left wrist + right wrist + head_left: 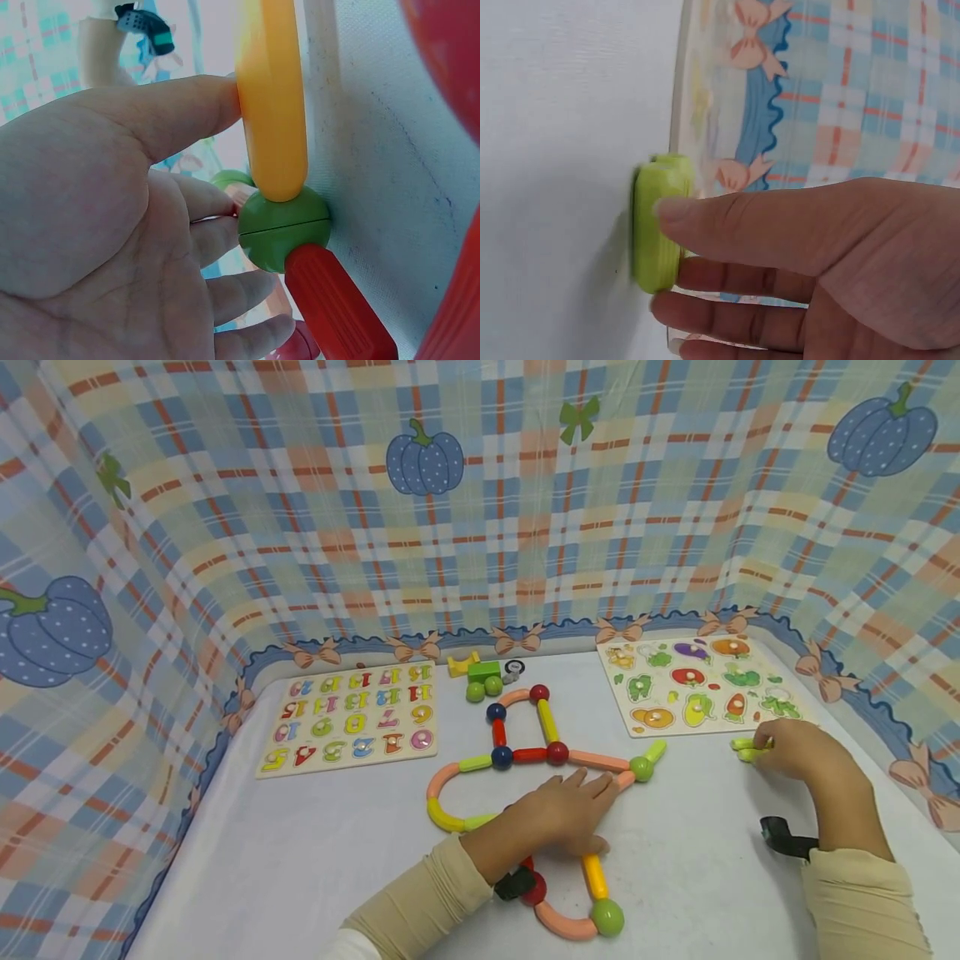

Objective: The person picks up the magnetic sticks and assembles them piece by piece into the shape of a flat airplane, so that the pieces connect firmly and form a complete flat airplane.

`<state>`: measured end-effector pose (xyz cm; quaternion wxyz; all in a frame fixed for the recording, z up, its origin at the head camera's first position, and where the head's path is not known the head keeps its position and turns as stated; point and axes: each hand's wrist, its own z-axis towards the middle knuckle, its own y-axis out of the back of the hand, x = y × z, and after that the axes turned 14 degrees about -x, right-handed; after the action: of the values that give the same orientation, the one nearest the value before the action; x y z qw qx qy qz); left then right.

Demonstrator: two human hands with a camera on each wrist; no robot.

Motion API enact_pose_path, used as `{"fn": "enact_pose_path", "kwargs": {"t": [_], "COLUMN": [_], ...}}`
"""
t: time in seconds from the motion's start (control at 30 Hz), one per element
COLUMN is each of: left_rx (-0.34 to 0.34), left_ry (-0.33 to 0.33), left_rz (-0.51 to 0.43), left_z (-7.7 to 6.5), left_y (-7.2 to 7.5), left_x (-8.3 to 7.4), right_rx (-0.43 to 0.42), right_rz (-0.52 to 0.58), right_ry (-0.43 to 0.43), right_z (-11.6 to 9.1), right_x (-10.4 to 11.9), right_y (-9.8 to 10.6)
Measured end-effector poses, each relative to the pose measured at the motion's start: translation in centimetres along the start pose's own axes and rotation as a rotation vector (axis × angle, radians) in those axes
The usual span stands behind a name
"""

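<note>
My left hand (566, 810) lies over the lower part of a figure built from coloured rods and balls, its fingers extended. In the left wrist view the thumb touches an orange-yellow rod (271, 97), and the fingers reach beside a green ball (285, 225) joined to a red rod (337, 307). Over at the right, my right hand (806, 752) pinches light-green rods (656, 225) between thumb and fingers, near the tabletop. A green ball (641, 768) with a short light-green rod (656, 750) ends one arm of the figure, between the hands.
A number puzzle board (442, 752) stands left of the figure, a vegetable puzzle board (633, 718) at the back right. Small green and yellow toy pieces (483, 672) sit behind it. Plaid curtain (480, 568) borders the white table (300, 860).
</note>
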<state>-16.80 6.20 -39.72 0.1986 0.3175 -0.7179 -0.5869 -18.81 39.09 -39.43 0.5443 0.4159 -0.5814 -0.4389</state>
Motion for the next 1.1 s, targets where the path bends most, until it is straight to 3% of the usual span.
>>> {"fn": "enact_pose_path", "kwargs": {"t": [0.13,0.3,0.6,0.8,1.1], "left_rx": [0.0,0.002,0.006,0.007,0.017], "left_ry": [0.001,-0.004,-0.001,-0.001,-0.004], "left_rz": [-0.008,0.0,-0.001,0.004,0.01], "left_z": [0.1,0.1,0.2,0.2,0.0], "left_y": [-0.1,-0.3,-0.2,-0.1,0.1], "left_x": [0.0,0.0,-0.1,-0.2,-0.1], "right_rx": [0.061,0.117,0.072,0.045,0.056], "right_rz": [0.053,0.115,0.157,0.128,0.181], "right_ry": [0.039,0.141,0.338,0.375,0.394], "right_z": [0.2,0.4,0.6,0.4,0.7], "right_x": [0.4,2.6,7.1,8.5,8.2], "right_y": [-0.8,-2.0,-3.1,-3.2,-3.0]}}
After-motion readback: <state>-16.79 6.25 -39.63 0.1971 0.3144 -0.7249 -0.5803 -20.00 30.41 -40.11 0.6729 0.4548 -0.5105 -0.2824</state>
